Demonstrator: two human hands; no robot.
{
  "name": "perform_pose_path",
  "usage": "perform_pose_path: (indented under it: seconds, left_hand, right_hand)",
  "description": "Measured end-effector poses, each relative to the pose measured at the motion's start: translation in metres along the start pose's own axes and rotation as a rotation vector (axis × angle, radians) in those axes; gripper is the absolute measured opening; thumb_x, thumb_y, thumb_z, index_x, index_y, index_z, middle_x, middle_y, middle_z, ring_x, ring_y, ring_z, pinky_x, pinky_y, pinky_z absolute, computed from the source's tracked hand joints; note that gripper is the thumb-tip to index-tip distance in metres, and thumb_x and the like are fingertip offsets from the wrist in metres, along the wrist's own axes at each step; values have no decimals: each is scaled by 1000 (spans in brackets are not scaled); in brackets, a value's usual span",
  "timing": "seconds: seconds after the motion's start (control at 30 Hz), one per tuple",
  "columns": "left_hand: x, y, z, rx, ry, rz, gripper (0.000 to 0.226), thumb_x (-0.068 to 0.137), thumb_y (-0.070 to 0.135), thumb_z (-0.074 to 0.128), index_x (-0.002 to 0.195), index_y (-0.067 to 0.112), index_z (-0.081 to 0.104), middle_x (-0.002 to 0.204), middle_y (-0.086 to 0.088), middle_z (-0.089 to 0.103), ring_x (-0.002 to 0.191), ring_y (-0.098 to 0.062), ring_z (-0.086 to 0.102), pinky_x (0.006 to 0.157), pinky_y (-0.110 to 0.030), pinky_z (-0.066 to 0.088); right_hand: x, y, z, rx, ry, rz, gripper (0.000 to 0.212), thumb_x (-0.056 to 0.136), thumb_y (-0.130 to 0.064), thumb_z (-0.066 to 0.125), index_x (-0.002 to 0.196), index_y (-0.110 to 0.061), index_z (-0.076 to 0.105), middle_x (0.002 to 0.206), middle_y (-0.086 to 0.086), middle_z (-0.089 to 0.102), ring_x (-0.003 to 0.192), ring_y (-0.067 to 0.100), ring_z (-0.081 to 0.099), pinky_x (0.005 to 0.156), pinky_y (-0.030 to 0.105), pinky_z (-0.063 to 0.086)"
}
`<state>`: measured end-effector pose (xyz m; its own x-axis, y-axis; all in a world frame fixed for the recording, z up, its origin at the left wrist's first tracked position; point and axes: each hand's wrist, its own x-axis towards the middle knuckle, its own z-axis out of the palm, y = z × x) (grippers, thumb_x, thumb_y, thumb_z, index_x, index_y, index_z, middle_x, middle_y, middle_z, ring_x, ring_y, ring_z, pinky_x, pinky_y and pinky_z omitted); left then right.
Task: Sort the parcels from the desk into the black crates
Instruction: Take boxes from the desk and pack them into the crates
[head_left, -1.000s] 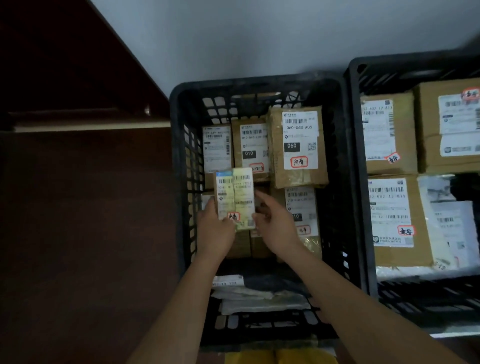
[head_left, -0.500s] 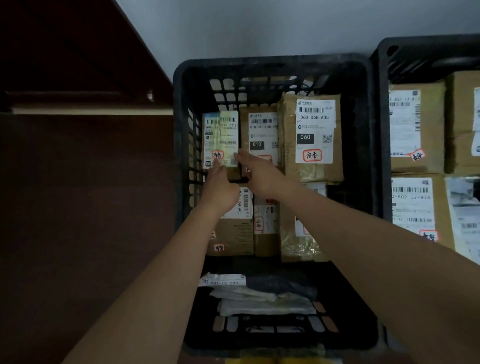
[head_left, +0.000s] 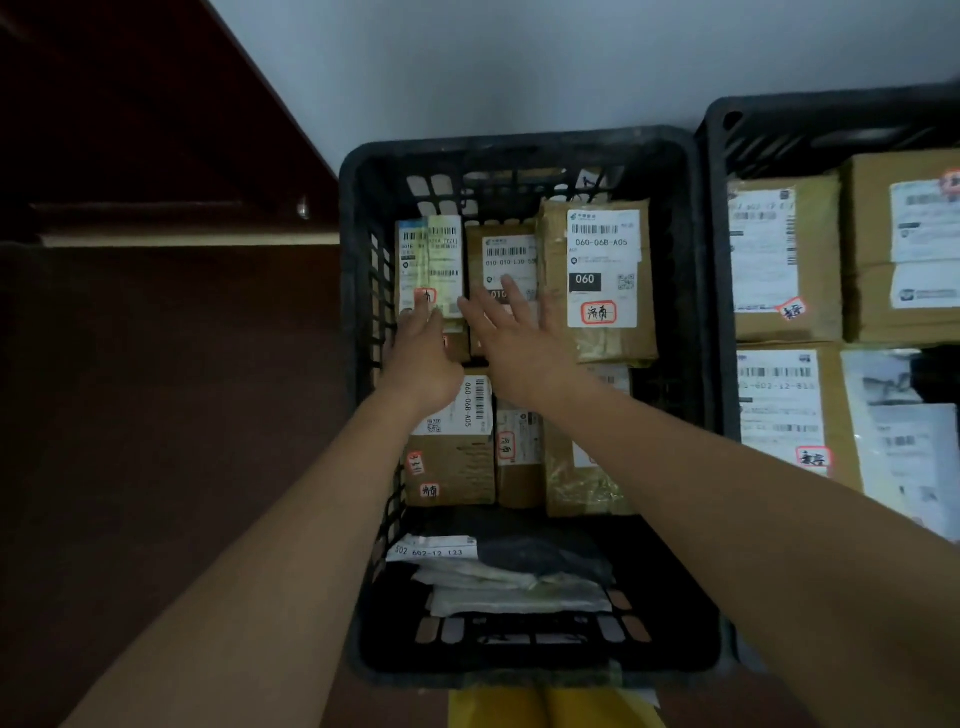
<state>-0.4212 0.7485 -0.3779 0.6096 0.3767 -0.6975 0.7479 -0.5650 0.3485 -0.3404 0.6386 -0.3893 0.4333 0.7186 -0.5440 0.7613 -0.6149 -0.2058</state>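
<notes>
Parcel (head_left: 430, 270) now sits in the far left corner of the left crate (head_left: 358, 364); a second ago both hands held it up over the middle. So this one looks sorted. Left hand (head_left: 422, 358) has straight fingers touching its near edge. Right hand (head_left: 511, 332) is spread flat beside it, holding nothing. Right crate (head_left: 717, 156) holds more boxes.

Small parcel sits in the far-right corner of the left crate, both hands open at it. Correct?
Not quite: the small parcel is in the far-left corner of the left crate, per the head view. Left hand and right hand are open.
</notes>
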Motion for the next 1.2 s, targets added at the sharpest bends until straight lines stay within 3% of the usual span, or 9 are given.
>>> perform_pose_path:
  seconds: [0.1,0.2,0.47,0.57,0.73,0.9,1.2]
  left_hand:
    - [-34,5,2,259,158,45,86,89,9,56,157,17,5,163,-3,-17,150,-24,-16,120,-48,-6]
    - [-64,11,0,385,227,71,88,90,14,59,158,19,3,162,-5,-21,149,-25,-20,120,-49,-8]
    - [-136,36,-25,505,247,121,89,95,18,55,157,25,-8,157,-7,-34,145,-35,-28,118,-55,-10]
    - [-161,50,-42,535,250,194,94,92,14,57,156,31,-11,157,-6,-35,144,-34,-30,119,-57,-10]
    - [-214,78,-79,626,390,362,100,90,14,58,154,36,-15,158,-5,-32,145,-35,-28,115,-56,-14]
    - [-275,132,-114,693,447,494,93,96,27,53,151,37,-21,160,-5,-28,147,-38,-20,118,-59,-6]
    - [-387,270,-123,639,506,841,97,97,39,55,147,39,-29,158,-3,-33,148,-35,-21,119,-59,-5]
  right_hand:
    - [-20,0,-6,-74,51,10,99,92,-22,62,155,-28,-15,163,0,-22,147,31,-26,112,61,-17]
    - [-44,0,-18,-86,83,38,100,92,-20,61,154,-34,-15,162,1,-24,146,34,-27,109,63,-19]
    - [-133,-2,-57,9,154,156,96,95,-12,55,153,-40,-16,161,1,-28,146,33,-28,114,67,-12]
    - [-172,0,-70,34,177,243,101,93,-7,55,152,-41,-20,160,-1,-30,146,32,-28,113,65,-15]
    - [-242,2,-96,105,247,388,98,95,-13,55,151,-44,-19,161,-2,-28,148,33,-25,113,64,-13]
    - [-308,-7,-139,131,398,493,95,96,-18,55,152,-43,-17,163,1,-23,149,34,-21,113,66,-10]
    - [-478,43,-211,190,669,766,95,96,-25,60,153,-42,-14,162,4,-23,150,36,-16,114,66,-5]
